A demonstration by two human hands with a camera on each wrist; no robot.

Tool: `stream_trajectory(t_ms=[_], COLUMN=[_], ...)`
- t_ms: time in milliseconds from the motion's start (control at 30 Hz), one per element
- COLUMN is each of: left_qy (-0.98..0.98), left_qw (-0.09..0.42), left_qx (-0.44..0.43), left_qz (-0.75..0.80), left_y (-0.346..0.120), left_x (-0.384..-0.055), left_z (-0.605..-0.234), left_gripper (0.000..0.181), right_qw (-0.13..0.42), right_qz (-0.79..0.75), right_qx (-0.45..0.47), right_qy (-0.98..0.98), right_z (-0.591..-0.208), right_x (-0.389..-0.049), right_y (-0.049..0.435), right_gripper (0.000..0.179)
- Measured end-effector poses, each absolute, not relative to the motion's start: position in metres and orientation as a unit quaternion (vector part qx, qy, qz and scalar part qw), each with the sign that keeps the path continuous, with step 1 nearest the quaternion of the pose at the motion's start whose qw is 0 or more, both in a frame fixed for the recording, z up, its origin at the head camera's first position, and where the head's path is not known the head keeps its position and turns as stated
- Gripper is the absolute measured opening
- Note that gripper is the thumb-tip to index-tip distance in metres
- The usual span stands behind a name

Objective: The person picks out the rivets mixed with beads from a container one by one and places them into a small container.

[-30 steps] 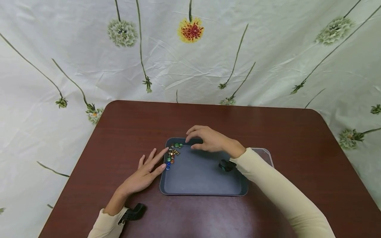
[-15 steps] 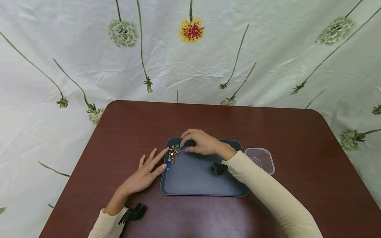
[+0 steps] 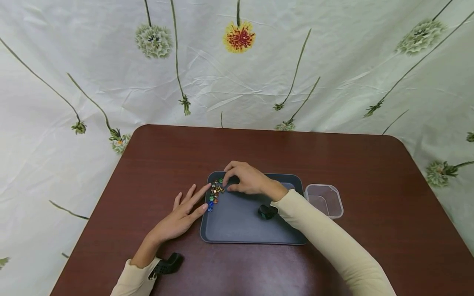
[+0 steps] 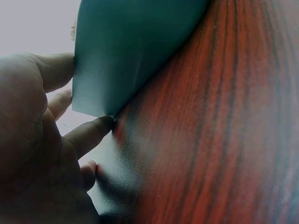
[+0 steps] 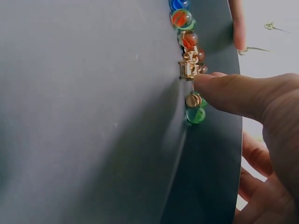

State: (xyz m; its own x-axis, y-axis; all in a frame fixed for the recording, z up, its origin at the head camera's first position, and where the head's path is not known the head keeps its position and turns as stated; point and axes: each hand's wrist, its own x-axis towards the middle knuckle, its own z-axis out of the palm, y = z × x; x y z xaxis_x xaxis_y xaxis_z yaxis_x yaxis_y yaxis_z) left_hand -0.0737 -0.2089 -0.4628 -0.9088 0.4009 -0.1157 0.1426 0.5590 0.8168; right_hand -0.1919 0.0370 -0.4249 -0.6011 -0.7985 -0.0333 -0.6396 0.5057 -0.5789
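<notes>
In the head view, a dark grey-blue tray lies on the table. Along its left side runs a line of glass marbles, blue, green and orange, with small gold metal pieces among them. My left hand has its fingers spread, touching the tray's left edge from outside. Over the tray's far left part is my right hand, fingers bent down. The right wrist view puts its thumb at the gold pieces, beside a green marble. Whether it pinches one is hidden behind the thumb.
A clear plastic container stands against the tray's right side, partly behind the right sleeve. Beneath everything is a dark red-brown wooden table. A white cloth with printed flowers hangs beyond it.
My right hand has moved left and slightly lower in the head view, down to the gold pieces, uncovering the clear container. My left hand stays at the tray's edge.
</notes>
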Motion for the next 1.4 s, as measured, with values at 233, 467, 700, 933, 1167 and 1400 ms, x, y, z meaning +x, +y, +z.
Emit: stream_trajectory(t_ms=[233, 467, 700, 933, 1167, 1400], left_qy=[0.87, 0.871, 0.872, 0.871, 0.872, 0.873], left_qw=[0.146, 0.143, 0.143, 0.144, 0.143, 0.14], left_qx=[0.157, 0.159, 0.158, 0.158, 0.156, 0.156], left_qz=[0.444, 0.442, 0.44, 0.441, 0.441, 0.44], left_y=[-0.209, -0.209, -0.209, -0.209, -0.208, -0.208], left_x=[-0.073, -0.074, -0.074, -0.073, -0.073, -0.073], left_z=[-0.463, -0.463, -0.464, -0.463, -0.463, -0.463], left_gripper=[0.059, 0.059, 0.059, 0.059, 0.06, 0.059], right_qw=[0.146, 0.126, 0.106, 0.09, 0.079, 0.083], right_qz=[-0.239, -0.211, -0.187, -0.184, -0.178, -0.173], right_qx=[-0.405, -0.401, -0.403, -0.398, -0.403, -0.415], right_qy=[0.87, 0.882, 0.89, 0.894, 0.894, 0.889], right_z=[-0.426, -0.427, -0.429, -0.431, -0.433, -0.433], right_x=[-0.189, -0.186, -0.184, -0.182, -0.182, -0.182], right_y=[0.031, 0.027, 0.024, 0.023, 0.024, 0.027], right_gripper=[0.012, 0.011, 0.011, 0.012, 0.01, 0.01])
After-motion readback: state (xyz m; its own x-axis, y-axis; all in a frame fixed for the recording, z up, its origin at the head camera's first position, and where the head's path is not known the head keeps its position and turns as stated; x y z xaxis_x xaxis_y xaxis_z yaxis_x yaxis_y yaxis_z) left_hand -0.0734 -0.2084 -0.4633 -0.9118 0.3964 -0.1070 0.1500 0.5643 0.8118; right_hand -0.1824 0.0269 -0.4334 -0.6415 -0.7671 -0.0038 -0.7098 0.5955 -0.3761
